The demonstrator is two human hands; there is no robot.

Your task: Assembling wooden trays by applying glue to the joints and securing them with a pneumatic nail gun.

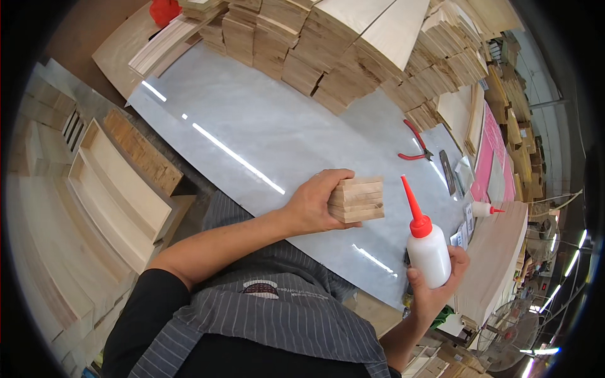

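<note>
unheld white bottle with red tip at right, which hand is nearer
Right. The right hand, holding another white bottle, is below and left of the unheld bottle in view; the left hand, gripping stacked wood pieces, is farther away to its left.

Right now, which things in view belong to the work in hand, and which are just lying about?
In use:
- small wooden stack, in the left hand
- white bottle, in the right hand

Apparently lying about:
- red-handled pliers
- smaller-looking second bottle
</note>
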